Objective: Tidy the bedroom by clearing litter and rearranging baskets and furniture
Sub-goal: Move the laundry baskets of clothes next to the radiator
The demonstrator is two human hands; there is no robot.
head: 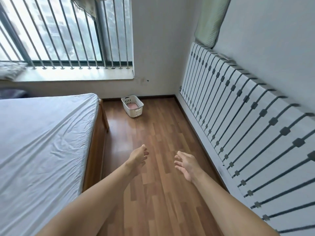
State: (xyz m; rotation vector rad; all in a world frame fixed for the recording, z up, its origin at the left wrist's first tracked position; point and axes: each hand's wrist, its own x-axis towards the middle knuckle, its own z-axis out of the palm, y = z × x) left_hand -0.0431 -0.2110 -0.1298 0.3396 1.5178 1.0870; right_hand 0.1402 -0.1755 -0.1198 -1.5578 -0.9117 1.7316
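Observation:
A white plastic basket (134,109) stands on the wooden floor near the far wall, with something pink inside it. Both my arms reach forward over the floor, well short of the basket. My left hand (137,157) is empty with its fingers loosely spread. My right hand (186,165) is also empty, palm turned inward and fingers apart. Neither hand touches anything.
A bed with a white sheet (42,142) and a wooden frame fills the left side. A white slatted panel (247,126) leans along the right wall, a green pillow (211,21) above it. A barred window (64,31) with a sill is ahead. Wooden floor (158,184) runs between bed and panel.

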